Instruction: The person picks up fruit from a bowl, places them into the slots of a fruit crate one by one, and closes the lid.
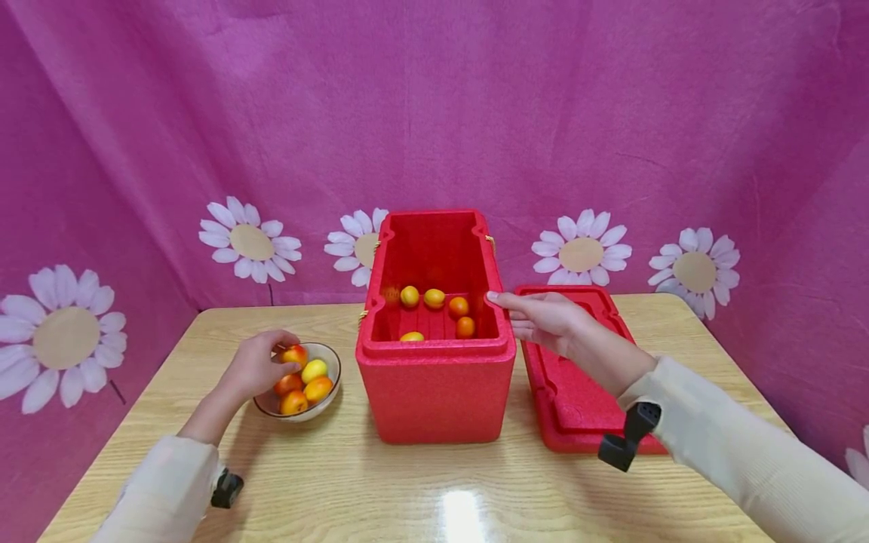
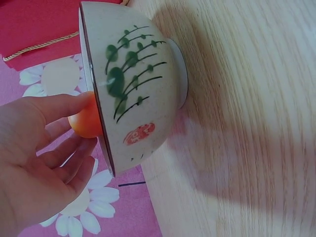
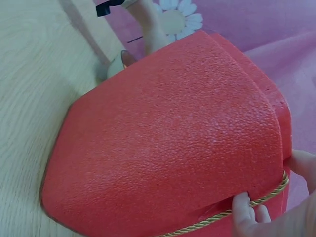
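Observation:
At the left, my left hand (image 1: 255, 367) reaches over the rim of a round bowl and pinches a red-orange fruit (image 2: 85, 122) between thumb and fingers. The bowl (image 2: 140, 84) is cream with a dark rim, green painted leaves and a red mark. Several yellow and orange fruits (image 1: 317, 389) lie in it. My right hand (image 1: 548, 320) grips the right wall of an open red foam box (image 1: 437, 400), thumb at the rim and fingers against the outside by a gold cord (image 3: 269, 194). Several yellow and orange fruits (image 1: 434, 299) rest on the box floor.
A red lid (image 1: 591, 392) lies on the wooden table (image 1: 326, 483) to the right of the box, under my right forearm. Behind the table hangs a pink cloth (image 1: 434, 105) with white daisies.

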The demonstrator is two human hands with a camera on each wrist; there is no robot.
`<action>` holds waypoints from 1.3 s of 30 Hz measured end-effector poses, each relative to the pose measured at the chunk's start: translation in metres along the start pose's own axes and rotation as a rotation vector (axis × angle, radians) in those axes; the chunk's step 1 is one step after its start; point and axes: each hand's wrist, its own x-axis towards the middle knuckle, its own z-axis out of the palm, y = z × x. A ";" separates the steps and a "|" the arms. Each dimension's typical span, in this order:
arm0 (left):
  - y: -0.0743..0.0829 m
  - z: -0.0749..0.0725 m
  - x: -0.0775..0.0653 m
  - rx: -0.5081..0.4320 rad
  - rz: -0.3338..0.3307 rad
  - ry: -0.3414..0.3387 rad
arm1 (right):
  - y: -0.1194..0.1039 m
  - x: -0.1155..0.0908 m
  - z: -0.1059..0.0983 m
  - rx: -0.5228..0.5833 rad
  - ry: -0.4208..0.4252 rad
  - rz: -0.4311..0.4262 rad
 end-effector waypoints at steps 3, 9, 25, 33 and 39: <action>0.000 0.000 -0.001 0.002 -0.004 -0.003 | -0.002 0.001 -0.002 -0.007 -0.024 0.017; 0.001 0.000 -0.001 -0.003 -0.026 -0.017 | -0.004 0.005 -0.007 0.020 -0.087 0.028; 0.006 -0.007 0.001 -0.020 -0.038 -0.037 | -0.007 0.013 -0.012 0.070 -0.160 0.064; 0.015 -0.014 0.002 -0.007 -0.023 -0.028 | -0.007 0.017 -0.013 0.104 -0.162 0.106; 0.027 -0.018 0.002 -0.021 0.013 -0.019 | -0.009 0.017 -0.014 0.083 -0.160 0.120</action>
